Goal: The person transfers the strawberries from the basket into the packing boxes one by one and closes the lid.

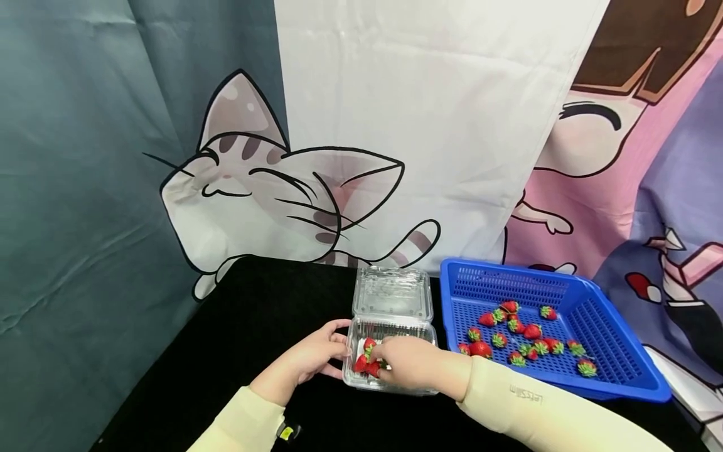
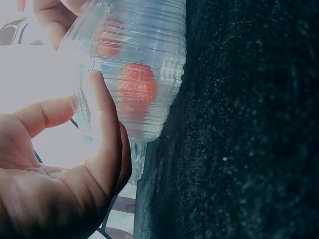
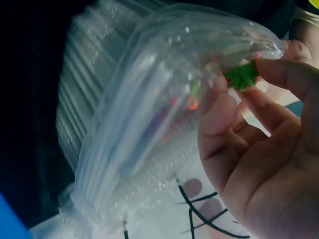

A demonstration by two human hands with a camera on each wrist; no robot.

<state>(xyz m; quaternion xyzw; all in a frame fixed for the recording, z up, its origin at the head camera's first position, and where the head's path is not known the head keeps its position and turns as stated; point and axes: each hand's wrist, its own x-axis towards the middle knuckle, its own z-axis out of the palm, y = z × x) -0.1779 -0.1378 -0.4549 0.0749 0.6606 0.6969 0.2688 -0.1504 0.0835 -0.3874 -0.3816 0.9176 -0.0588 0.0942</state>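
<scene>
A clear plastic clamshell box [image 1: 433, 339] stands on the black cloth, its lid [image 1: 392, 295] folded back toward the curtain. My left hand [image 1: 316, 355] holds the box at its left wall, thumb at the rim and curved fingers against the outside. Inside, at the left end, lie a few red strawberries [image 1: 360, 363]. My right hand [image 1: 409, 363] reaches over the box, and the right wrist view shows it pinching a strawberry [image 3: 241, 75] by its leafy green end. Most of that fruit is hidden. Through the ribbed wall, a strawberry [image 2: 137, 87] shows blurred in the left wrist view.
To the right of the box stands a blue perforated basket [image 1: 621, 339] with several strawberries [image 1: 533, 331] scattered on its floor. My right forearm crosses in front of it. Black cloth [image 1: 226, 351] covers the table. A printed curtain [image 1: 452, 125] hangs behind.
</scene>
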